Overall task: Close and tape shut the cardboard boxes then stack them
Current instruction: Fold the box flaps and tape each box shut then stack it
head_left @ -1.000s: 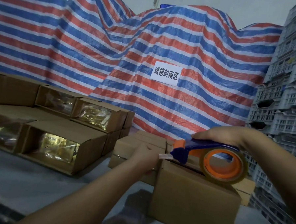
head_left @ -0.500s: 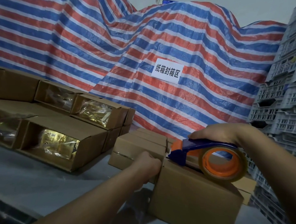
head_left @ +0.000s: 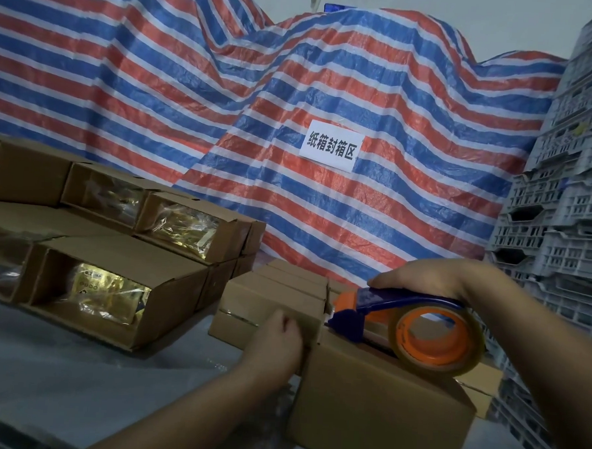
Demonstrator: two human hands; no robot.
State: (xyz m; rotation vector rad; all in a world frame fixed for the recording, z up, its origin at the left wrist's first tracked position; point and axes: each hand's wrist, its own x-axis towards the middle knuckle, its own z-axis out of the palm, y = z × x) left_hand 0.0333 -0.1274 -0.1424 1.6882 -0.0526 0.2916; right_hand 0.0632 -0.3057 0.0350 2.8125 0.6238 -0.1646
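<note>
A closed cardboard box [head_left: 381,410] stands on the table at the lower right. On its top lies a blue and orange tape dispenser [head_left: 409,328] with a roll of clear tape. My right hand [head_left: 425,277] grips the dispenser's handle from above. The dispenser's nose sits at the box's left top edge, where a strip of tape bends down over the edge. My left hand [head_left: 276,341], its fingers curled, holds that tape end against the box's left end face. Several closed boxes [head_left: 273,297] are stacked just behind.
Several open boxes [head_left: 120,283] with shiny gold packets lie on their sides at the left on the grey table [head_left: 74,377]. A red, blue and white striped tarp [head_left: 294,104] with a paper sign hangs behind. Grey plastic crates [head_left: 569,221] are piled at the right.
My left hand moved from beside the dispenser's nose down onto the box's left end face. The dispenser came down to the box's top edge. The view shifted slightly.
</note>
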